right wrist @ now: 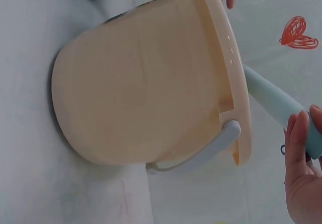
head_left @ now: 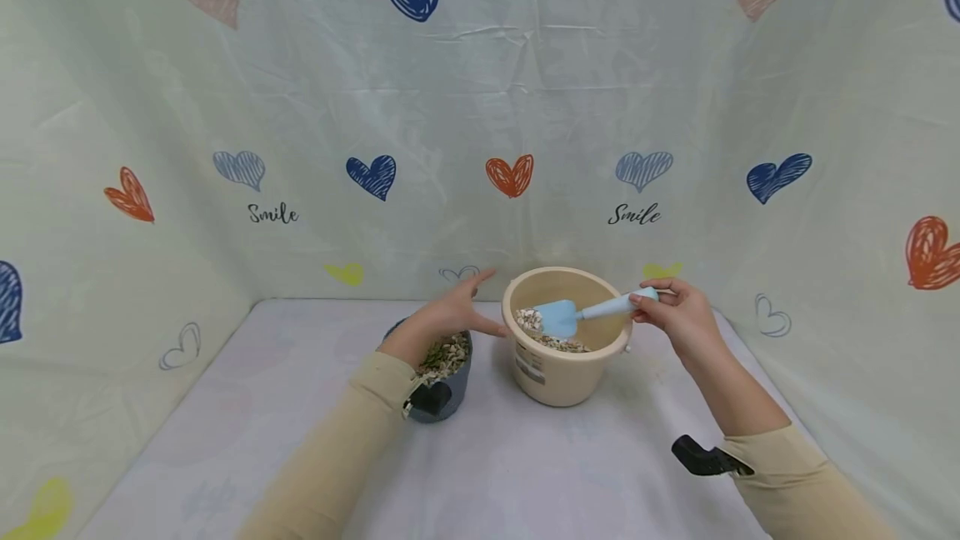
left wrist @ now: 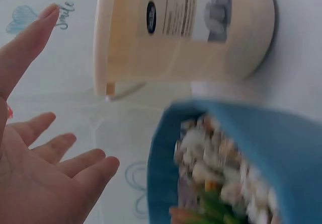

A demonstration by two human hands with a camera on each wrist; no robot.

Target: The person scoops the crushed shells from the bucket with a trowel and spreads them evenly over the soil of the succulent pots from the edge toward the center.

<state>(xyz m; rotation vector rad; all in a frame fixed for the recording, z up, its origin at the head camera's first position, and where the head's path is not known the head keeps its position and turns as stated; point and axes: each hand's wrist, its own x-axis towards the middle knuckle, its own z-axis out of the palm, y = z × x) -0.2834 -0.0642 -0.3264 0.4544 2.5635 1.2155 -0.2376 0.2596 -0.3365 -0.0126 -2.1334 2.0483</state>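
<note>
My right hand (head_left: 678,315) grips a light blue hand trowel (head_left: 560,319) by the end of its handle. Its blade reaches into a cream bucket (head_left: 555,373) that holds pale gravel (head_left: 564,345), with some gravel by the blade. In the right wrist view the trowel handle (right wrist: 275,97) slants out over the rim. My left hand (head_left: 453,312) hovers between the bucket and a blue-grey pot (head_left: 457,394), fingers spread and holding nothing, thumb close to the bucket rim. Gravel and a bit of green (left wrist: 214,206) lie in the pot, partly hidden by my left arm in the head view.
Both containers stand on a white-covered table (head_left: 525,473). A pale curtain (head_left: 465,90) printed with hearts hangs behind and along the sides. The bucket's grey handle (right wrist: 211,146) hangs down on its far side. Each sleeve has a black strap piece (head_left: 705,457) at the wrist.
</note>
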